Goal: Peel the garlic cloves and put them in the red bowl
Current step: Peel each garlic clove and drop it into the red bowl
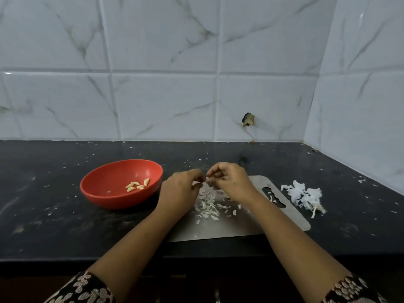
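Observation:
A red bowl (pixel 98 189) sits on the black counter at the left, with several peeled pale-yellow garlic cloves (pixel 137 185) inside. Both hands meet above a steel cutting board (pixel 240 224). My left hand (pixel 181 189) and my right hand (pixel 229 182) pinch a small garlic clove (pixel 206 179) between their fingertips; the clove is mostly hidden by the fingers. Loose garlic skins (pixel 207 207) lie scattered on the board under the hands.
A heap of white papery garlic skin (pixel 303 196) lies on the counter right of the board. Small skin flakes dot the black counter (pixel 54 226). Tiled walls close the back and the right side. The counter's front edge runs below the board.

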{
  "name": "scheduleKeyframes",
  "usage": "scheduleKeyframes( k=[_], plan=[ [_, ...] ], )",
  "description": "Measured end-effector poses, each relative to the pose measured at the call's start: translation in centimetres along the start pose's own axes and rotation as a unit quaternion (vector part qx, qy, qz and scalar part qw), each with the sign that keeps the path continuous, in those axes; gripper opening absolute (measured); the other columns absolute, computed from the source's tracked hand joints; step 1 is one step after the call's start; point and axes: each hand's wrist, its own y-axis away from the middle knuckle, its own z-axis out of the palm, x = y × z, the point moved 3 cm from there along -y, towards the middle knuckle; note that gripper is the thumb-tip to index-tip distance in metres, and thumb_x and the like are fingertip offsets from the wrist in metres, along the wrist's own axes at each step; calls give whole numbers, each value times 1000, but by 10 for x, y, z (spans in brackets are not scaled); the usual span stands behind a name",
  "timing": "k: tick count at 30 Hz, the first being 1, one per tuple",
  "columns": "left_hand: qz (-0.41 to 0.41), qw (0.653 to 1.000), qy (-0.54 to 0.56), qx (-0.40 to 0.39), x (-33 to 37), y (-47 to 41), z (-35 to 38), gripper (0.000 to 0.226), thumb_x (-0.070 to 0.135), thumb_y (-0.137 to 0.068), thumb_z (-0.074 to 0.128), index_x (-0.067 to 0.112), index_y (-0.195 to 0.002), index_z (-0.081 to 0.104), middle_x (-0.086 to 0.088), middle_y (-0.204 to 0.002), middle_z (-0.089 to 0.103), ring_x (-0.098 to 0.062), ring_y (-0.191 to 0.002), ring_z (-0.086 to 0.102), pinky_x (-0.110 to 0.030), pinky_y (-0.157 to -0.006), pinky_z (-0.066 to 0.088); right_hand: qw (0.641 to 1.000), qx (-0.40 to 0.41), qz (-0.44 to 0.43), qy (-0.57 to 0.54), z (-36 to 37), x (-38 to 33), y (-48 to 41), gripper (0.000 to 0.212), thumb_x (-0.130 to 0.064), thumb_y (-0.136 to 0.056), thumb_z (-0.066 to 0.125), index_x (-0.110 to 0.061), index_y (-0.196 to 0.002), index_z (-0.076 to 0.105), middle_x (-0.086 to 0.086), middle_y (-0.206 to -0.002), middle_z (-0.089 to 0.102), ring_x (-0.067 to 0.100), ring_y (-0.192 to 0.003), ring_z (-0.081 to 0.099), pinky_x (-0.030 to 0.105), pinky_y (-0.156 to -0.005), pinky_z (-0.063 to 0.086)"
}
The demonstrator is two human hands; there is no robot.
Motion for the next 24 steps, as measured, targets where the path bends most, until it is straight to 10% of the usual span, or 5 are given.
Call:
scheduleKeyframes(
  k=[7,24],
  plan=[
    [3,970,239,44,-3,8,-11,18,9,-84,71,24,-92,66,13,-81,69,-1,-67,66,-24,-61,55,972,-26,55,-229,5,-14,16,12,3,-80,72,-5,-89,68,6,-75,71,12,-72,69,20,-67,56],
    [130,980,92,118,7,14,-15,12,13,-86,66,23,-93,64,13,-103,58,-3,-72,53,-32,-57,53,921,-32,130,-365,7,-22,30,10,3,-90,60,5,-92,69,15,-83,73,18,-75,71,22,-68,58]
  ],
)
